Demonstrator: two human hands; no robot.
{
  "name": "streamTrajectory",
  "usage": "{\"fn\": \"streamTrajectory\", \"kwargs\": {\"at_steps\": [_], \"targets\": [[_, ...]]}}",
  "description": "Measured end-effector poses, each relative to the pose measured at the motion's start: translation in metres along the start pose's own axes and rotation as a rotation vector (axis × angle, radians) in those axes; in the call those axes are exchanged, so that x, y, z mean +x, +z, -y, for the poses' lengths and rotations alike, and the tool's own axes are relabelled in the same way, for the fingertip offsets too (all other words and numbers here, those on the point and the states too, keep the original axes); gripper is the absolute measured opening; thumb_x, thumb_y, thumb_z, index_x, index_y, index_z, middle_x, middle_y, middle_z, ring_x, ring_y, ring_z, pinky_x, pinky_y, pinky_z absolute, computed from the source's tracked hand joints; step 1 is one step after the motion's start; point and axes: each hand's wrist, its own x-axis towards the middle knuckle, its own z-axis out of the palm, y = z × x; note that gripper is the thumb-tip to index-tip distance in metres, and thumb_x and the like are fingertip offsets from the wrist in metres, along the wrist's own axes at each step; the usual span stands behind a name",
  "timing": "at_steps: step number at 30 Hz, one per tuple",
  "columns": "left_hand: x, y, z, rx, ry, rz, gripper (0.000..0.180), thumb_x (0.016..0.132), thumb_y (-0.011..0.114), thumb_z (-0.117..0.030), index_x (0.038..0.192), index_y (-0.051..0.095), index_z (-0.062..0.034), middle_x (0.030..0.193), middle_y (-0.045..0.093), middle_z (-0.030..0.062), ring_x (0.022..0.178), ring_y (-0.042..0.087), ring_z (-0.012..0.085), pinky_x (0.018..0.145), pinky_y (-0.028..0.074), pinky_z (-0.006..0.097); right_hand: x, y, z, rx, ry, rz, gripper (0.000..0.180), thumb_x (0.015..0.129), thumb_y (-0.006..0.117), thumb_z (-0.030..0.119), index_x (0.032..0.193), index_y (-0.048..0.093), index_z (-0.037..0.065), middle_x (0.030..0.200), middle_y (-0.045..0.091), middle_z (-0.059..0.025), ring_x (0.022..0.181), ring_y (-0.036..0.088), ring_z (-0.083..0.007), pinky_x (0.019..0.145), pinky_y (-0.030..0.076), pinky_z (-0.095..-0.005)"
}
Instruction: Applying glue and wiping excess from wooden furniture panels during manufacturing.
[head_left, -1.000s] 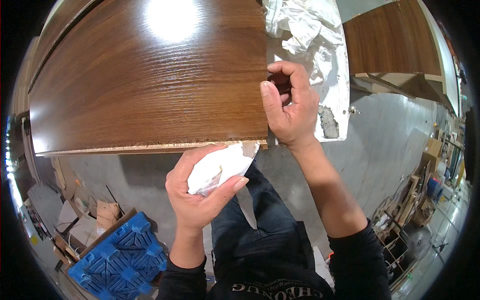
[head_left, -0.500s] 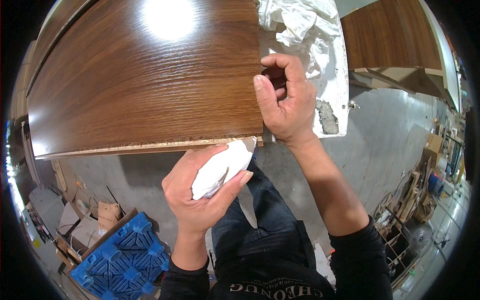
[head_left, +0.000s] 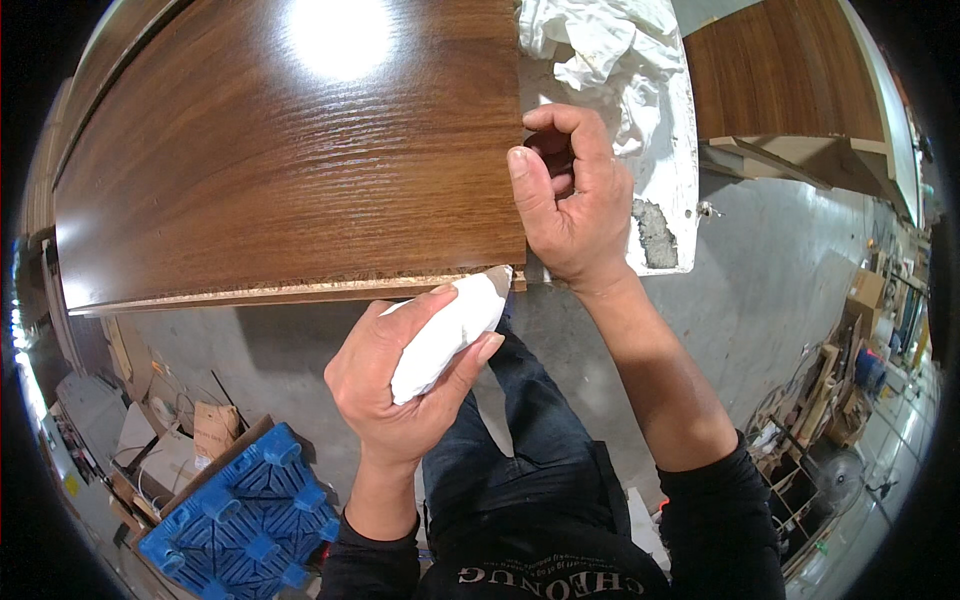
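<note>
My left hand [head_left: 385,385] is closed around a wad of white cloth [head_left: 445,345]. The cloth's upper end, with a small greyish-tan patch at the tip, reaches the front right corner of a glossy dark-brown wood-grain panel [head_left: 300,180]. A pale, rough raw edge runs along the panel's near side. My right hand [head_left: 580,190] lies at the panel's right edge, palm turned toward it. Its fingers are loosely curled, with a gap between thumb and forefinger and nothing visible in them. Whether the fingertips press on the panel's edge, I cannot tell.
Crumpled white cloths [head_left: 610,50] lie on a worn white board [head_left: 670,190] right of the panel. Another brown panel [head_left: 790,75] stands farther right. A blue plastic pallet [head_left: 245,520] is on the floor at lower left, and a fan [head_left: 838,478] at lower right.
The white cloth in my left hand has turned slightly, and its tip has edged up against the panel's corner. My right hand has barely moved.
</note>
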Motion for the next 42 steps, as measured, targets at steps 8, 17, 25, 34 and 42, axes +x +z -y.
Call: {"fn": "streamTrajectory", "kwargs": {"at_steps": [8, 17, 25, 34, 42], "targets": [[0.005, -0.002, -0.001, -0.011, -0.025, 0.003, 0.038, 0.064, 0.085, -0.011, 0.096, 0.068, 0.0009, 0.08, 0.068, 0.012, 0.067, 0.064, 0.0189, 0.059, 0.049, 0.027, 0.0, -0.001, 0.0, -0.009, 0.014, 0.01, 0.025, 0.083, 0.064, 0.024, 0.098, 0.056, 0.006, 0.071, 0.059, -0.0059, 0.062, 0.061, -0.0174, 0.056, 0.049, -0.0286], [0.006, 0.0, 0.0, -0.021, -0.075, 0.024, 0.04, 0.066, 0.084, -0.012, 0.101, 0.067, 0.0009, 0.092, 0.069, 0.014, 0.082, 0.068, 0.0213, 0.073, 0.053, 0.028, -0.001, -0.001, -0.002, -0.022, 0.01, 0.004, 0.025, 0.083, 0.064, 0.023, 0.099, 0.056, 0.006, 0.071, 0.059, -0.0064, 0.062, 0.061, -0.0176, 0.056, 0.049, -0.029], [-0.001, -0.001, 0.002, -0.047, -0.09, -0.015, 0.038, 0.068, 0.082, -0.011, 0.1, 0.067, 0.0016, 0.087, 0.07, 0.0125, 0.079, 0.069, 0.0198, 0.071, 0.053, 0.028, -0.001, -0.002, 0.001, 0.006, 0.022, 0.013, 0.025, 0.083, 0.064, 0.022, 0.1, 0.055, 0.006, 0.07, 0.059, -0.0066, 0.061, 0.061, -0.0176, 0.055, 0.049, -0.0282], [0.0, 0.002, -0.001, 0.081, 0.02, -0.049, 0.038, 0.066, 0.084, -0.013, 0.097, 0.068, 0.0004, 0.081, 0.069, 0.0127, 0.07, 0.068, 0.0202, 0.061, 0.05, 0.026, 0.0, -0.001, 0.001, 0.007, 0.001, 0.021, 0.025, 0.084, 0.063, 0.022, 0.1, 0.055, 0.005, 0.07, 0.058, -0.0065, 0.06, 0.061, -0.017, 0.055, 0.049, -0.028], [-0.006, 0.003, 0.005, 0.143, 0.07, -0.106, 0.042, 0.063, 0.087, -0.018, 0.096, 0.068, -0.0017, 0.076, 0.067, 0.01, 0.058, 0.06, 0.0161, 0.051, 0.045, 0.025, -0.001, 0.0, 0.0, 0.018, 0.006, 0.011, 0.024, 0.083, 0.064, 0.022, 0.1, 0.055, 0.006, 0.069, 0.059, -0.0067, 0.06, 0.06, -0.0175, 0.053, 0.048, -0.0283]]}}
